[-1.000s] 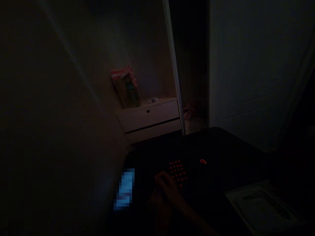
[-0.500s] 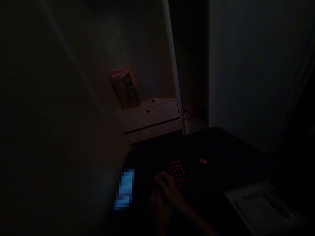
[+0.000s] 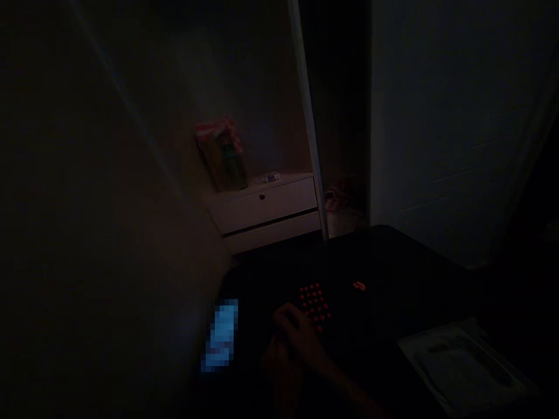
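Observation:
In the dark, my right hand and my left hand meet over a black surface. The right one is curled, its fingertips bent down toward the left, which lies just below it. Both look closed; anything between the fingers is hidden in shadow. Right beside my right hand are several small red round pieces set out in rows. Farther to the right lies a small orange-red piece, whose kind I cannot make out.
A glowing blue, pixelated patch is at the left edge of the surface. A pale flat packet or sheet lies at the lower right. Beyond stands a drawer unit with a red-topped bag on it. A pale panel rises at the right.
Almost nothing differs. My hands stay together in the same place, with at most a slight shift of the fingers.

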### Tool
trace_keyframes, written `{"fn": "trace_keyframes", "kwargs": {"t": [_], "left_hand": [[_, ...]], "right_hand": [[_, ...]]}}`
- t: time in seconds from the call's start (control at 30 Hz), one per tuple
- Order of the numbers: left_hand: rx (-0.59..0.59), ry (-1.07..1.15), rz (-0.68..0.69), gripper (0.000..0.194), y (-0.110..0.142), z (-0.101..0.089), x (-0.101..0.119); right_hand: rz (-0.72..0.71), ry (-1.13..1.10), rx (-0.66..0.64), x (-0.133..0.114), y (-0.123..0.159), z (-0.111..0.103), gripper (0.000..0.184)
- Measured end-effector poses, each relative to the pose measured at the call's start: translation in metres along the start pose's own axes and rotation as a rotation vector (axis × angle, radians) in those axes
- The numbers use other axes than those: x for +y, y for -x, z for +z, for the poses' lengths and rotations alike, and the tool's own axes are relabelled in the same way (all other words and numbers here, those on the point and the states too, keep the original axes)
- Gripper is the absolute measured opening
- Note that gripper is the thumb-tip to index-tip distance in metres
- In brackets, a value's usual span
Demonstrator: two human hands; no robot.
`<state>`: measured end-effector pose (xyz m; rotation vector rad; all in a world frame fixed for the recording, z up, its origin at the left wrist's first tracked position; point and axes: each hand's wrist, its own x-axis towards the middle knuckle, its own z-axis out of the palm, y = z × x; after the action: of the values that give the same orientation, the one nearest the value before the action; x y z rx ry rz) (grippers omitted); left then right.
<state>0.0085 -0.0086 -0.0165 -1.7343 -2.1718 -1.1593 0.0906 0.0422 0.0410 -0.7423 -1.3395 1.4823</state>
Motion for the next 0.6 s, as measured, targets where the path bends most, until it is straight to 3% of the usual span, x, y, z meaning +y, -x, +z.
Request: {"fn": "trace_keyframes", "kwargs": {"t": [0.6], "left_hand": [[0.007, -0.017, -0.007, 0.023, -0.0002, -0.0016, 0.0025]], "right_hand": [[-0.002, -0.011, -0.011, -0.0009, 0.0008, 0.0001, 0.018]]}}
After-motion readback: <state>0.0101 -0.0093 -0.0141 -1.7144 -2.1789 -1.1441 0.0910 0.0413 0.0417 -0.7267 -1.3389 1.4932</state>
